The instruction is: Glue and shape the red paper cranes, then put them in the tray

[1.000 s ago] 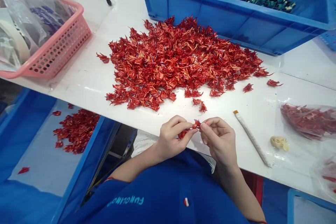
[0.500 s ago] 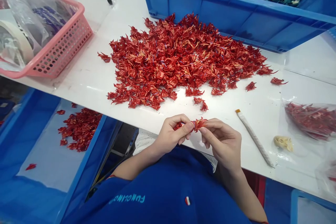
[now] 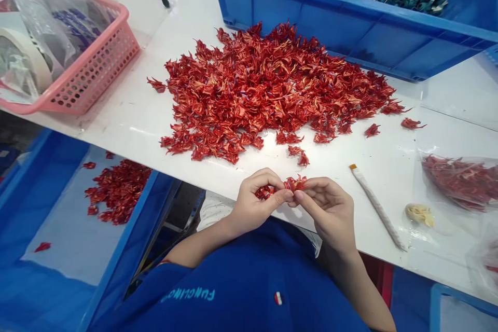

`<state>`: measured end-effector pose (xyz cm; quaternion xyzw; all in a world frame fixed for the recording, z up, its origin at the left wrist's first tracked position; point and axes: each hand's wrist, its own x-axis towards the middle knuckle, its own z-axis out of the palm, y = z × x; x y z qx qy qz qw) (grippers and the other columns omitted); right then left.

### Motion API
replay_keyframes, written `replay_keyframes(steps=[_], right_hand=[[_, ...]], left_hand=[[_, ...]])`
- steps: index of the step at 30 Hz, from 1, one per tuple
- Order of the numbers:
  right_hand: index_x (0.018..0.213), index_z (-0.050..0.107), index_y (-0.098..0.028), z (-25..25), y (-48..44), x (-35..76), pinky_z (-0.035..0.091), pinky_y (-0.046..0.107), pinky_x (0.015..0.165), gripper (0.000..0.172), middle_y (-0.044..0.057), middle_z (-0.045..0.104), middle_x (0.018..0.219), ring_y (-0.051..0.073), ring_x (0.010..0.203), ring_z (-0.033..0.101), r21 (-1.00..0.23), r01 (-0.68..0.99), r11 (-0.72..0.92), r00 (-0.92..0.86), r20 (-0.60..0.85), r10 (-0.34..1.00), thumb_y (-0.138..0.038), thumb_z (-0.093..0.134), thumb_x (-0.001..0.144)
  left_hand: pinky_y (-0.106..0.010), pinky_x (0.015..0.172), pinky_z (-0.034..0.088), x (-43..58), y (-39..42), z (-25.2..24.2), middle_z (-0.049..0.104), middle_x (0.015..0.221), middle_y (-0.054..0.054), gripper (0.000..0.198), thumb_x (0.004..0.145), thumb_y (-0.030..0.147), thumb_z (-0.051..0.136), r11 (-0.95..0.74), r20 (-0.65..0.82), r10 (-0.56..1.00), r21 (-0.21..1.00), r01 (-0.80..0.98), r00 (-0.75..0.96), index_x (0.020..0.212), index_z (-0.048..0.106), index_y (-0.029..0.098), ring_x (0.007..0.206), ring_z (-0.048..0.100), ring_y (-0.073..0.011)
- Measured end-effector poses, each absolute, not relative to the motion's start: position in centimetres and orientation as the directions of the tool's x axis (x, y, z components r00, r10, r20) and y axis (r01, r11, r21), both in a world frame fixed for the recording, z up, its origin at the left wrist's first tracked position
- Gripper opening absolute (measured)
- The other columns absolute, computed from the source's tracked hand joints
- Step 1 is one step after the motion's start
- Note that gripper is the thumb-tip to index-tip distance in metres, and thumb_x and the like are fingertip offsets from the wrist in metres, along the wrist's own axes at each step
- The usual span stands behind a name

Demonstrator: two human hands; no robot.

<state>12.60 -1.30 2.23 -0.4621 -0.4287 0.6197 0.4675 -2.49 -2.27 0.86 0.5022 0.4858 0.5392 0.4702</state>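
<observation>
Near the table's front edge, my left hand (image 3: 259, 199) and my right hand (image 3: 327, 210) meet, thumbs almost touching. Between their fingertips they pinch a small red spiky piece (image 3: 295, 182), glossy with orange tints. More red pieces (image 3: 265, 191) are tucked in the curled fingers of my left hand. Just beyond the hands, a big pile of similar red pieces (image 3: 252, 98) spreads over the white table (image 3: 330, 161), a few lying loose at its edges. The underside of the pinched piece is hidden by my thumbs.
A blue crate (image 3: 350, 26) with dark green pieces stands behind the pile. At left are a pink basket (image 3: 93, 72) and a lower blue bin (image 3: 112, 264) holding red pieces (image 3: 119, 192). To the right lie a white-wrapped brush (image 3: 377, 207), pale bands (image 3: 419, 214) and a plastic bag (image 3: 462, 181).
My hands have come closer together, the left thumb shifting right towards the right thumb. The pinched red piece has turned and now points more upward. The view has shifted slightly.
</observation>
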Motion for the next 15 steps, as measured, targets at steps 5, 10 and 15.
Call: replay_keyframes(steps=[5,10,15], right_hand=[[0.081,0.070,-0.021,1.9,-1.2,12.9,0.064,0.022,0.058,0.014,0.000,0.075,0.069,0.014,0.055,0.072,-0.952,-0.208,-0.225,-0.174,-0.191,0.966,-0.024,0.081,0.074],[0.082,0.071,-0.021,1.8,-1.4,12.8,0.065,0.023,0.062,0.010,0.001,0.077,0.074,0.016,0.061,0.074,-0.982,-0.123,-0.142,-0.140,-0.124,0.982,-0.022,0.079,0.076],[0.087,0.070,-0.022,0.9,-2.3,12.4,0.065,0.022,0.070,0.013,0.001,0.078,0.083,0.016,0.074,0.076,-0.992,0.075,0.105,-0.021,0.103,0.994,-0.012,0.073,0.080]], left_hand=[[-0.022,0.057,0.048,-2.6,-2.4,0.9,0.063,0.065,-0.002,0.018,0.080,0.026,0.074,-0.165,0.170,0.984,0.983,0.081,-0.058,0.067,0.065,0.017,0.060,0.058,-0.0114],[-0.022,0.056,0.048,-2.6,-2.4,0.7,0.062,0.065,-0.001,0.016,0.081,0.019,0.071,-0.221,0.239,0.968,0.958,0.183,-0.078,0.067,0.064,0.017,0.060,0.058,-0.0112],[-0.021,0.055,0.048,-2.4,-2.4,0.4,0.060,0.064,0.000,0.016,0.080,0.015,0.071,-0.277,0.306,0.946,0.934,0.226,-0.105,0.067,0.062,0.016,0.059,0.057,-0.0104]])
